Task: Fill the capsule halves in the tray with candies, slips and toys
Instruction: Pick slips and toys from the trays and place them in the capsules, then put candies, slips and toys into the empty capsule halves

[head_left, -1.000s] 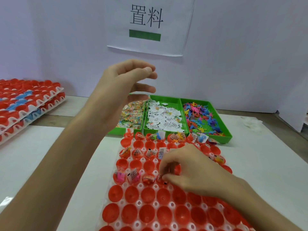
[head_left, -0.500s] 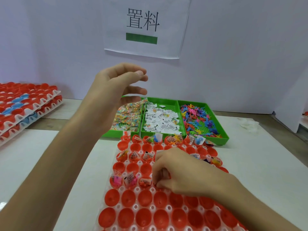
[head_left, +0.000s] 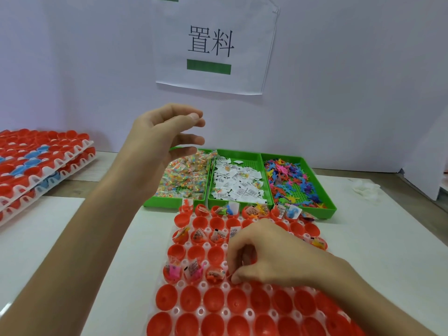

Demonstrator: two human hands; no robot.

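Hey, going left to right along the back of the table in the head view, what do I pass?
Stacked capsule trays → candy packets in a green bin → paper slips in the next bin → plastic toys in the third → small white clump.

The light is bright and even, with no hard shadows anywhere and a faint violet cast on the white wall. At upper centre the paper sign throws a thin, soft shadow below its lower edge. The right hand dims the capsule halves beneath it, and those along the bottom carry small dull highlights. A white glint sits on the table at the lower left edge. The fingertips of the left hand look slightly smeared. The wide lens bows the table edges and swells the forearm at lower left. The stacked trays at far left are soft.
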